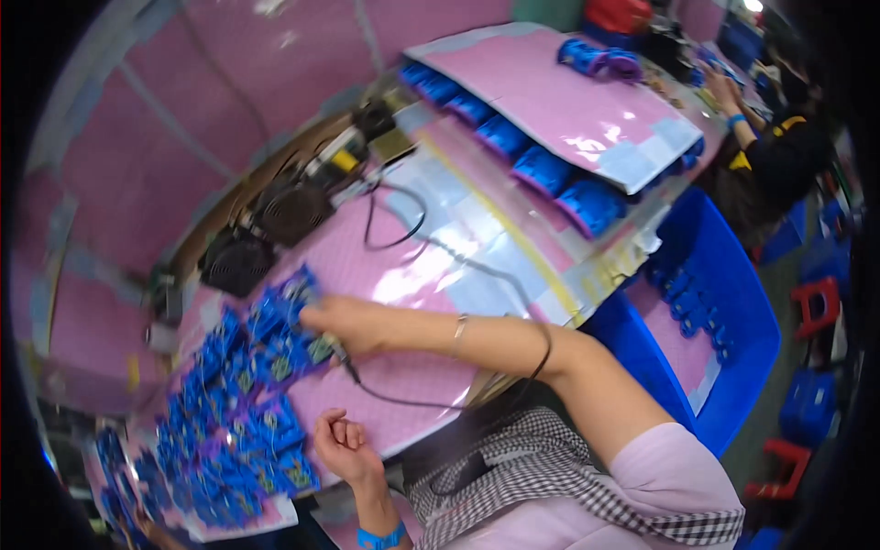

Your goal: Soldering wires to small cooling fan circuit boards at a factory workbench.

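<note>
My right hand [346, 324] reaches across the pink-covered bench, closed round a corded hand tool [339, 350]. Most of the tool is hidden in the grip, so its exact kind does not show. Its dark cord [417, 401] runs from below the hand, loops over my forearm and back across the bench. Right by those fingers spreads a dense cluster of blue plastic parts [240, 380], several with small green circuit boards and thin wires. Close to the bench's front edge, my left hand [348, 446] is loosely curled, palm up, with nothing visible in it.
Black fans [291, 209] line the bench's back. A pink board [559, 101] lies over rows of blue parts [541, 170], with further parts [600, 60] on top. At right stands a blue bin [741, 367] holding more parts. Beyond it are red stools [819, 307] and a co-worker [775, 156].
</note>
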Demonstrator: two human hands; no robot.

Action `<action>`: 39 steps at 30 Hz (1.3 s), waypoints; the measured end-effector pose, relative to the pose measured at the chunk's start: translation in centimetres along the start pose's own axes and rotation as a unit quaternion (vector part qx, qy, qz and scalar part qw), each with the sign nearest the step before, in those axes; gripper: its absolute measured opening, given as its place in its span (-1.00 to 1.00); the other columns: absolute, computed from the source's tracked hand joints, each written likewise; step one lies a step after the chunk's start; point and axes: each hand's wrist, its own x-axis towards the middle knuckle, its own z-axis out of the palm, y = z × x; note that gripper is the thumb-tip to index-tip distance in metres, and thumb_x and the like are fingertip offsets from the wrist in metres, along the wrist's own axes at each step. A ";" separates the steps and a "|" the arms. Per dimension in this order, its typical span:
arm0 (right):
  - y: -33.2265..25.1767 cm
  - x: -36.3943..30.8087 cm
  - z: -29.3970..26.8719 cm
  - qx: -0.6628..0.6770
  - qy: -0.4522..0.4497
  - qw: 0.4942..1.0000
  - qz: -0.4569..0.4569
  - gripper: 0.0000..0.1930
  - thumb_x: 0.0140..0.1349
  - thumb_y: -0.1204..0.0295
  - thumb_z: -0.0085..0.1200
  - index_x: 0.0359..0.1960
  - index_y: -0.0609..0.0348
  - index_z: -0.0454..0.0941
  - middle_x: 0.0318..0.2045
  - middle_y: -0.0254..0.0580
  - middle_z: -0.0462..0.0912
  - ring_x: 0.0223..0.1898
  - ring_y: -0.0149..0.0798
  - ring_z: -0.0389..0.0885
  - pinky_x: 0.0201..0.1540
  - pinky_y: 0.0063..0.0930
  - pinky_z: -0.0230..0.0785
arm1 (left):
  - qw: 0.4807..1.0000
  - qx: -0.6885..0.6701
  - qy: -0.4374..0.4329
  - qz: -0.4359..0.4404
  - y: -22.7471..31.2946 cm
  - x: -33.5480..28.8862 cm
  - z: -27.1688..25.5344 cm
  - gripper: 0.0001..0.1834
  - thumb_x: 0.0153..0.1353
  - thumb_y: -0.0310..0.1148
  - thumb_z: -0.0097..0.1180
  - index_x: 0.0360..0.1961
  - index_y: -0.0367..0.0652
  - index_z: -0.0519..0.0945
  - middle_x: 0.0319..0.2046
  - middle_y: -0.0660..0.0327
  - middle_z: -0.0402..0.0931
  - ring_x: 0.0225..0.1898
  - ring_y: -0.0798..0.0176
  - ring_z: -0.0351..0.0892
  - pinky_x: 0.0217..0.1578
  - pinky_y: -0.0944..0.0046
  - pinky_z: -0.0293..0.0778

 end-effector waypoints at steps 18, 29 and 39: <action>8.5 -4.6 -43.7 -0.486 0.499 0.600 0.394 -0.81 0.17 0.39 0.07 -0.17 0.01 0.47 -0.22 0.08 0.63 0.06 0.27 0.42 0.08 0.33 0.14 | 0.982 0.146 -0.098 -0.063 -3.6 -3.0 1.9 -0.69 0.34 -0.23 -0.05 -0.41 -0.25 0.53 -0.73 0.33 0.26 -0.69 0.40 0.17 -0.60 0.27 0.33; 14.0 -15.0 -46.9 -0.624 0.438 0.508 0.401 -0.85 0.17 0.51 -0.03 -0.21 0.09 0.43 -0.43 0.12 0.62 -0.34 0.21 0.64 -0.31 0.07 0.49 | 0.911 0.302 -0.263 0.099 -12.5 -2.2 -9.7 -0.68 0.31 -0.30 -0.08 -0.28 -0.36 0.61 -0.37 0.12 0.57 -0.41 0.29 0.47 -0.35 0.34 0.40; -1.3 -3.6 -24.6 -0.307 0.357 0.866 0.167 -0.87 0.01 0.59 -0.08 -0.36 0.18 0.36 -0.48 0.21 0.53 -0.32 0.31 0.53 -0.33 0.05 0.32 | 0.971 0.159 -0.172 0.050 -4.3 -0.6 1.0 -0.75 0.37 -0.36 -0.10 -0.28 -0.29 0.58 -0.69 0.44 0.13 -0.71 0.58 0.03 -0.69 0.49 -0.03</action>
